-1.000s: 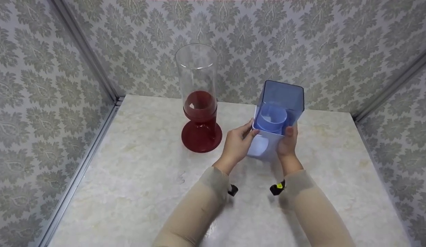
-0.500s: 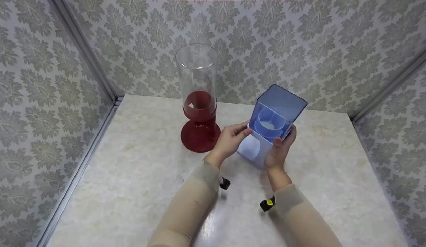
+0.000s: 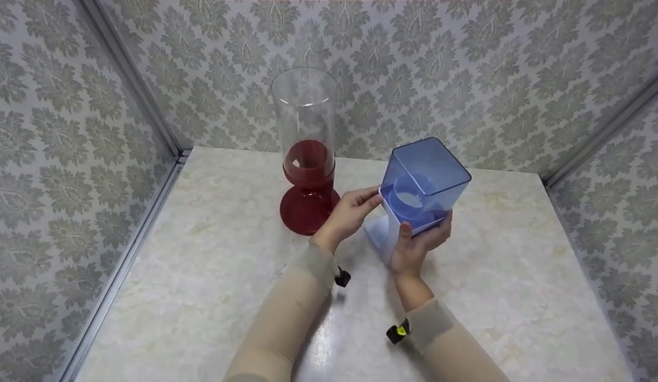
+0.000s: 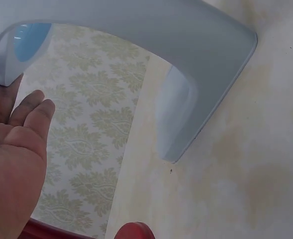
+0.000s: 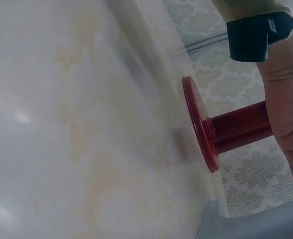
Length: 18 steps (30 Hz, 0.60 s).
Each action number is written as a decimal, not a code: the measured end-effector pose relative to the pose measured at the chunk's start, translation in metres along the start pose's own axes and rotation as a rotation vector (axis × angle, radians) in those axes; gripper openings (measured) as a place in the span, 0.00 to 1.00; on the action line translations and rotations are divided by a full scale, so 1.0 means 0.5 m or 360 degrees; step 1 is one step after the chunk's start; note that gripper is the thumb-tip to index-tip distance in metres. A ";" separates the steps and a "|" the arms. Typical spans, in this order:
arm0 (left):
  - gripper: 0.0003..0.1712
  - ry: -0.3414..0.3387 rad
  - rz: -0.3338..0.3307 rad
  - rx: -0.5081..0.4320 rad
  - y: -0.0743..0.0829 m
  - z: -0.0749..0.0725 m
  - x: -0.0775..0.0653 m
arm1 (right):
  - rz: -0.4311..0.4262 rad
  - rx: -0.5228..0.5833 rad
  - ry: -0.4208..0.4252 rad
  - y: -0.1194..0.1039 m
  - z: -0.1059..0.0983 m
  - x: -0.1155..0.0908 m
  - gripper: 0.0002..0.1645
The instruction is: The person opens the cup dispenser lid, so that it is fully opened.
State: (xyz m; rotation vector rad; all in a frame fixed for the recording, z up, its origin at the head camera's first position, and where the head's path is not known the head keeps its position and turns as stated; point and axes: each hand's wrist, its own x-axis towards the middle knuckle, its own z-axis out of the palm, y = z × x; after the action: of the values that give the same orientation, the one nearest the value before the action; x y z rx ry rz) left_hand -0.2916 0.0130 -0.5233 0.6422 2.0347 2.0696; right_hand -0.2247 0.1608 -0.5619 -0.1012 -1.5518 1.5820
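Between left fingers (image 3: 365, 196) and right fingers (image 3: 439, 235): blue container (image 3: 424, 183).

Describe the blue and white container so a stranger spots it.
On the pale table, look right of centre. The left hand and right hand hold the blue and white container there. Its see-through top is squarish, unlike the round, red-based cylinder to its left.

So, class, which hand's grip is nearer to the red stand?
Left. In the head view, the left hand grips the left corner of the container, just beside the red stand; the right hand grips the container further right.
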 end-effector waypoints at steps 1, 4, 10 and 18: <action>0.26 0.0007 -0.0015 0.0011 0.001 0.001 -0.001 | 0.0009 -0.0013 -0.0002 -0.001 -0.001 -0.002 0.92; 0.27 0.0043 -0.0029 0.0069 0.006 0.005 -0.006 | 0.0037 0.0025 -0.0031 -0.004 -0.003 -0.002 0.93; 0.30 0.0271 0.0082 0.0179 0.021 0.030 -0.033 | 0.0102 0.0262 -0.0121 -0.009 -0.026 0.008 0.82; 0.32 0.0606 0.0347 0.0315 0.032 0.103 -0.111 | 0.0292 0.0032 -0.0207 -0.010 -0.097 0.049 0.31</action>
State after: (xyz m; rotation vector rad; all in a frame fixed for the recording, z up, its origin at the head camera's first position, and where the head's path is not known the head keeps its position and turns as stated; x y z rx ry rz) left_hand -0.2181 0.0361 -0.5190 0.5546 2.5037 2.2742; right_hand -0.2074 0.2123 -0.5557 -0.1352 -1.6654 1.7772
